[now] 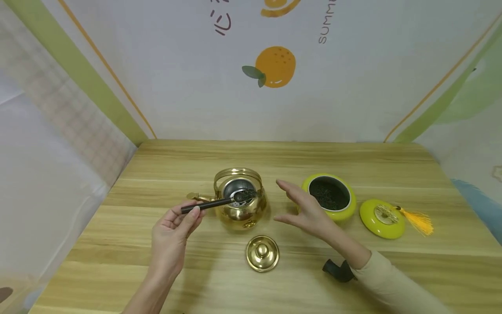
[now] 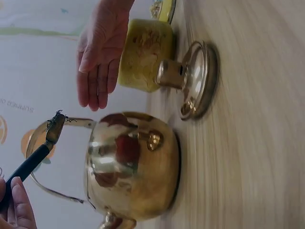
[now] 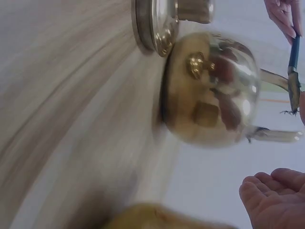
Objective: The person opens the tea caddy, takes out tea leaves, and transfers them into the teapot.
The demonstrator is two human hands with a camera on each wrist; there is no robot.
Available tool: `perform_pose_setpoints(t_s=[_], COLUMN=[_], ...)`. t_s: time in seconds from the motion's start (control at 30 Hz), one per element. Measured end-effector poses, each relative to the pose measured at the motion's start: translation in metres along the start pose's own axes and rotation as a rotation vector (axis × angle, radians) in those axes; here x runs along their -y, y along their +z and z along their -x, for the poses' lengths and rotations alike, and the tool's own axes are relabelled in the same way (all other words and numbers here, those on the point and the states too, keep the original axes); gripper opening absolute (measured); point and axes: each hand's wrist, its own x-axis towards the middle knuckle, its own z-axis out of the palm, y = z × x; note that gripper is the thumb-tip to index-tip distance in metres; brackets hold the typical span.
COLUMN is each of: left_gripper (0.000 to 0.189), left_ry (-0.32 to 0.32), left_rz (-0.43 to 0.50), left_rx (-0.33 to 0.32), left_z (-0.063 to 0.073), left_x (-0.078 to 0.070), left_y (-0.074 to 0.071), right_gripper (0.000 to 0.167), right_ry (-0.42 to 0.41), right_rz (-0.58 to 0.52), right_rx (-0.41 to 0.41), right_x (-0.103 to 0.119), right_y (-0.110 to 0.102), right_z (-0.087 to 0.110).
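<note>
My left hand (image 1: 172, 240) pinches the black handle of a small tea scoop (image 1: 209, 205) between thumb and fingers. Dark tea leaves (image 1: 248, 194) lie on the scoop's head, which is over the mouth of a gold teapot (image 1: 237, 213). In the left wrist view the loaded scoop (image 2: 35, 160) hangs above the teapot's rim, near its raised handle. A perforated metal strainer (image 1: 231, 186) shows inside the teapot. My right hand (image 1: 307, 213) holds nothing, its thumb and fingers spread, between the teapot and a yellow-green jar (image 1: 346, 214) with dark tea leaves inside.
The teapot's gold lid (image 1: 262, 254) lies on the wooden table (image 1: 223, 288) in front of it. Right of the jar rests its yellow-green lid (image 1: 375, 223) with an orange tassel (image 1: 419, 221). A black curved object (image 1: 338, 270) is partly hidden under my right forearm.
</note>
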Motion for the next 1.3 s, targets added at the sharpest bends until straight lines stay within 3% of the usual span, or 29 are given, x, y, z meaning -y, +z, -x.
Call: perform_pose_setpoints(t_s=[0.3, 0.6, 0.77, 1.03, 1.3], left_gripper=[0.02, 0.018, 0.02, 0.023, 0.021], left_ry=[0.024, 0.074, 0.105, 0.183, 0.265], left_rz=[-0.069, -0.073, -0.09, -0.216, -0.317], left_rx=[-0.056, -0.073, -0.064, -0.049, 0.016], left_z=[-0.01, -0.016, -0.019, -0.019, -0.016], left_x=[0.005, 0.012, 0.018, 0.025, 0.03], left_y=[-0.009, -0.005, 0.0, 0.005, 0.006], right_gripper=[0.088, 0.087, 0.086, 0.085, 0.085], right_ry=[0.102, 0.109, 0.097, 0.124, 0.138], right_rz=[-0.053, -0.115, -0.14, -0.154, -0.161], right_rx=[0.075, 0.091, 0.103, 0.105, 0.106], right_x=[-0.013, -0.019, -0.022, -0.021, -0.023], right_y=[0.026, 0.038, 0.041, 0.042, 0.042], right_z=[-0.028, -0.038, -0.04, -0.04, -0.039])
